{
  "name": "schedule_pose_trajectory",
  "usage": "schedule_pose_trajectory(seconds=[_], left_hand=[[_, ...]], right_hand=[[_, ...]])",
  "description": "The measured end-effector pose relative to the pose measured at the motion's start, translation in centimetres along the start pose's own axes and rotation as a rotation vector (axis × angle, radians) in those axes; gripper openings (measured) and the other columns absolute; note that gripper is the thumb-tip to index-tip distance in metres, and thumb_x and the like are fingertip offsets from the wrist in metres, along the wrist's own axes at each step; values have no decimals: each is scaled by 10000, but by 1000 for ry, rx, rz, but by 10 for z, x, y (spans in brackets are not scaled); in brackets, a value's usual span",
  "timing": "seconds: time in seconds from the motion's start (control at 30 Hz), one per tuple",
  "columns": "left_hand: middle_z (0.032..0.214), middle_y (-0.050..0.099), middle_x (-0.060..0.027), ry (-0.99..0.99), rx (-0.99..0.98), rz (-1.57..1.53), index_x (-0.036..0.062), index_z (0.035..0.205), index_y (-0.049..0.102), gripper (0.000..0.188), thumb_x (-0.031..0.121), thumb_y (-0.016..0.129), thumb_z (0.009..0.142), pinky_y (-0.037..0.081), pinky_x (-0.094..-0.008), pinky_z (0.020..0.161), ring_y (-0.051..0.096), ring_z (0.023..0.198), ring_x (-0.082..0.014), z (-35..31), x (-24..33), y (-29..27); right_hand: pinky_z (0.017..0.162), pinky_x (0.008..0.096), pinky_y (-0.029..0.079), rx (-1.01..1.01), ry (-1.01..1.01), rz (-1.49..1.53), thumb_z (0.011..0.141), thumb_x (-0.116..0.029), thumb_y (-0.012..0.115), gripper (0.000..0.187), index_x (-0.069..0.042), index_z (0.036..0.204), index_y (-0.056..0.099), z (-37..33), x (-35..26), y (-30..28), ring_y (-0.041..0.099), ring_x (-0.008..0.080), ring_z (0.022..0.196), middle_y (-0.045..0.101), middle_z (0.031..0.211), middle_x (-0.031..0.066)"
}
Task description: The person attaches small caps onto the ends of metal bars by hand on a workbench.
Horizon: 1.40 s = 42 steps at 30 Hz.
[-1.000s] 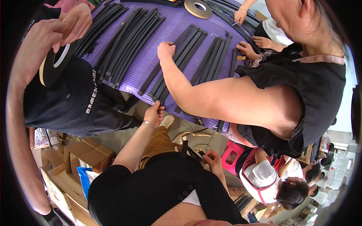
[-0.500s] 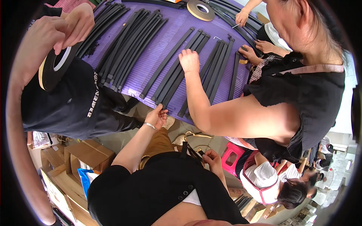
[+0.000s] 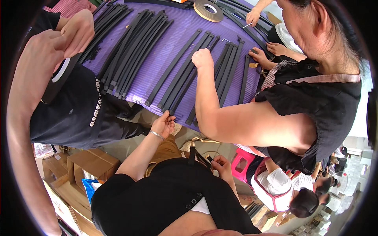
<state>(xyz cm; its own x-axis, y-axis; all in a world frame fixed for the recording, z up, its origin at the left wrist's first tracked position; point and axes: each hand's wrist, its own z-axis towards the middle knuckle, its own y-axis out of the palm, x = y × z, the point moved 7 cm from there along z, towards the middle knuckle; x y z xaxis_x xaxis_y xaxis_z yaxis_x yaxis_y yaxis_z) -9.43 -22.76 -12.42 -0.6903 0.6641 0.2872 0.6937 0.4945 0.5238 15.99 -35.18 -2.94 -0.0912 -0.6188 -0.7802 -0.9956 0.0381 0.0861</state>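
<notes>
My left hand [image 3: 163, 124] is at the near edge of the purple table, fingers curled and thumb and fingertips closed on the near end of a long black bar [image 3: 182, 93]. Other black bars [image 3: 169, 72] lie beside it. Lower, in front of my black top, my right hand [image 3: 223, 166] is closed in a pinch on a narrow dark strip [image 3: 204, 160]; its exact kind is unclear. Above the bars, a co-worker's closed hand [image 3: 202, 59] reaches in from the right.
More black bars [image 3: 134, 51] lie in a bundle to the left on the purple table [image 3: 189, 23]. A tape roll [image 3: 208, 10] sits at the back. Another person's hands [image 3: 71, 37] hold a roll at left. Cardboard boxes [image 3: 96, 159] and a pink stool [image 3: 241, 162] stand below.
The co-worker's hand has curled into a fist and shifted right. The bar at my left hand now lies slightly apart from its neighbours. The person at left has shifted their hands and roll.
</notes>
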Motion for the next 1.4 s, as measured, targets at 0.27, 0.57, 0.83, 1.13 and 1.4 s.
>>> schedule_pose_trajectory(seconds=[0.27,0.57,0.83,1.13,1.4], left_hand=[[623,502,-33,46,23,113,2,780,580,367,355,534,869,404,-247,416,498,509,-128,-3,5,5],[588,478,-10,138,67,337,5,757,575,321,294,517,883,375,-203,376,469,441,-82,-8,2,10],[586,472,-13,103,59,307,-1,766,572,319,292,523,882,375,-208,374,471,442,-87,-8,1,12],[608,496,-28,87,37,285,-10,776,570,323,292,530,883,389,-223,405,481,480,-101,-7,-2,11],[615,494,-24,90,31,311,-1,779,570,329,311,538,878,387,-226,412,473,485,-102,-7,-1,14]], right_hand=[[533,182,381,0,7,18,787,-58,617,106,-46,738,524,5,2,0,490,55,568,522,626,-15],[532,180,383,8,8,36,790,-48,612,98,-42,739,530,4,0,1,491,55,561,522,623,-15],[527,182,386,6,11,54,790,-53,616,92,-38,745,537,4,1,-2,496,55,558,531,627,-9],[522,182,389,-3,5,31,788,-58,616,87,-34,756,539,6,-1,-2,497,58,553,535,628,-2],[525,182,389,-8,6,35,787,-66,618,96,-37,755,532,5,-1,-4,493,56,562,531,639,-5]])
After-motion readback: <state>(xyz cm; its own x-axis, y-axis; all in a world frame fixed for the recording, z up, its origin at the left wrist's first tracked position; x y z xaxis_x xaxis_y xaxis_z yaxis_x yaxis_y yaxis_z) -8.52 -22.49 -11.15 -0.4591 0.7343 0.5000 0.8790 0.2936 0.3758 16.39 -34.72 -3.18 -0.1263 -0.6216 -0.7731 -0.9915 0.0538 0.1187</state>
